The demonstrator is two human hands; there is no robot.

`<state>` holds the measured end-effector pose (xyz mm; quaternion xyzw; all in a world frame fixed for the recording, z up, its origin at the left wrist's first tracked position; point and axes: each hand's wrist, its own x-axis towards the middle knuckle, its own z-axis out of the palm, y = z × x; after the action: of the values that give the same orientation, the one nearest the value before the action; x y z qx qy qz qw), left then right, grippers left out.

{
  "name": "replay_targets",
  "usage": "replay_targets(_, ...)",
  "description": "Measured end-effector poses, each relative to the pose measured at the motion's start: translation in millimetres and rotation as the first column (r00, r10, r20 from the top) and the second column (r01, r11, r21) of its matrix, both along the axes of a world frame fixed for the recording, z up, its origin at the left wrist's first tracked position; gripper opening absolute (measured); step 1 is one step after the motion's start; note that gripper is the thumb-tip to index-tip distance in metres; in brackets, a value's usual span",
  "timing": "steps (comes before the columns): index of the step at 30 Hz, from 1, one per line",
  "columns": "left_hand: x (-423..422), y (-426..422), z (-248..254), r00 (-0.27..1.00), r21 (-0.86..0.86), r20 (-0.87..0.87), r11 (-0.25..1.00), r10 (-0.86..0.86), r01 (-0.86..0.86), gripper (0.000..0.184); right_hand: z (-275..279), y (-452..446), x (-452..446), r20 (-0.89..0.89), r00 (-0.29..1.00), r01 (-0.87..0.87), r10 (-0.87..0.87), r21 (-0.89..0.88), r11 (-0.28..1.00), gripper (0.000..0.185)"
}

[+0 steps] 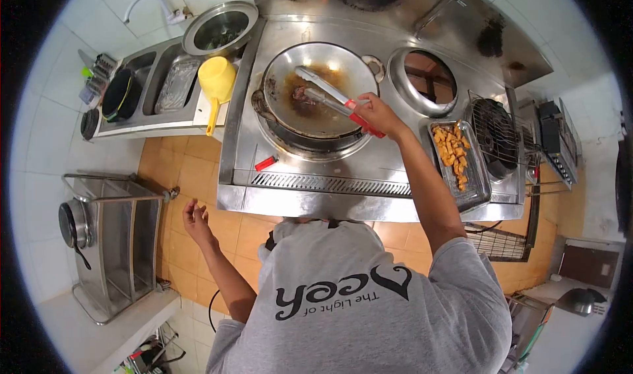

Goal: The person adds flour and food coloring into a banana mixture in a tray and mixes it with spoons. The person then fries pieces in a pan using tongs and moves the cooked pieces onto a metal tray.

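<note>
My right hand point(377, 115) is wrapped round the red handles of a pair of metal tongs point(324, 84). The tongs reach into a large wok point(277, 74) on the stove, their tips at a small dark reddish-brown piece of food point(301, 95). Brownish liquid point(330, 80) lies in the bottom of the wok. Whether the tips grip the piece, I cannot tell. Away from the stove, low on the left, my left hand point(196, 219) hangs with loosely bent fingers apart and nothing in them.
A red lighter point(266, 163) lies on the steel stove top near its front edge. To the right are a tray point(484, 183) of browned food pieces and a grill rack point(494, 126). On the left stand a yellow dipper point(216, 80), a steel pot point(198, 37) and a trolley point(119, 242).
</note>
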<state>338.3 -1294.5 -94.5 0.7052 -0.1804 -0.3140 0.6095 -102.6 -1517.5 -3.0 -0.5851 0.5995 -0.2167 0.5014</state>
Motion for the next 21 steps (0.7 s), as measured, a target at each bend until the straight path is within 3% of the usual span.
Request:
replay_targets(4, -2.5, -11.1, 1.4, 1.000, 0.000, -0.008, 1.000, -0.011, 0.011, 0.020, 6.7, 5.1, -14.3, -0.056, 0.998, -0.002, 0.004, 0.039, 0.999, 0.073)
replay_targets(10, 7.0, -23.7, -11.8, 0.999, 0.022, -0.039, 0.999, -0.028, 0.029, 0.025, 34.2, 17.8, -15.6, -0.239, 0.969, 0.037, -0.060, -0.102, 0.994, 0.080)
replay_targets(13, 6.8, -35.5, -14.9, 0.998, 0.004, -0.050, 1.000, -0.030, 0.031, 0.023, 12.7, 10.4, -18.7, -0.439, 0.892, -0.126, -0.105, -0.466, 0.876, 0.079)
replay_targets(16, 4.6, -48.5, -20.7, 0.998, -0.025, 0.015, 0.998, -0.057, 0.057, 0.020, 3.4, 12.1, -18.0, -0.507, 0.847, -0.038, -0.158, -0.355, 0.934, 0.077)
replay_targets(21, -1.1, -60.5, -28.8, 0.998, -0.119, 0.028, 0.991, -0.056, 0.059, 0.019, 2.8, 27.1, -7.2, -0.498, 0.853, -0.058, -0.155, -0.387, 0.920, 0.084)
